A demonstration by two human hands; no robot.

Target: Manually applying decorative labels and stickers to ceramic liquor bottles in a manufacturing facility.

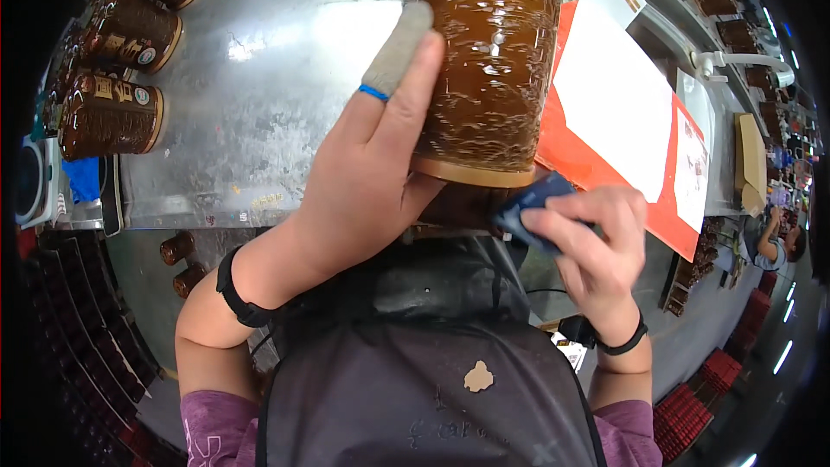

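Jar (488, 78), glossy streaked brown, gold-rimmed, contents hidden: left hand (359, 164) clasps it, right hand (605, 233) pinches blue cloth (534, 207) beside its rim; labelled jars (108, 117) left of it.

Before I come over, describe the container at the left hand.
Find the metal table. At its near side, the left hand holds a brown, rippled container with a tan rim. Unlike the containers at far left, it is held.

White paper (609, 91) lies on an orange sheet (616, 169) (cardboard box (750, 164) nearby).
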